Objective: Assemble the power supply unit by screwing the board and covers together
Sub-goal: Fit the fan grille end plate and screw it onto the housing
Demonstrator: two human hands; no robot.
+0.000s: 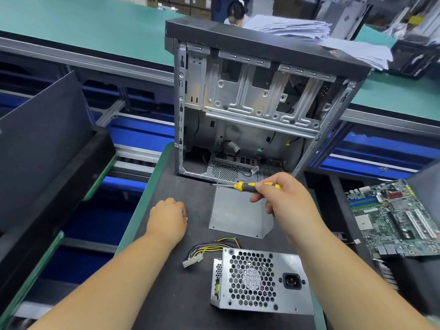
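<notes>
The power supply unit (262, 282), a grey metal box with a honeycomb fan grille and a black socket, stands near the front of the black mat. Its yellow and black cable bundle (209, 248) ends in a white plug to its left. A flat grey metal cover (238, 215) lies behind it. My right hand (283, 198) holds a yellow and black screwdriver (247, 186) level above the cover, tip pointing left. My left hand (169, 215) rests on the mat left of the cover, fingers curled, with nothing visible in it.
An open computer case (250, 103) stands upright at the back of the mat. A green motherboard (395, 220) lies at the right. Black trays (47, 148) are stacked at the left. A person sits beyond the green conveyor (95, 25).
</notes>
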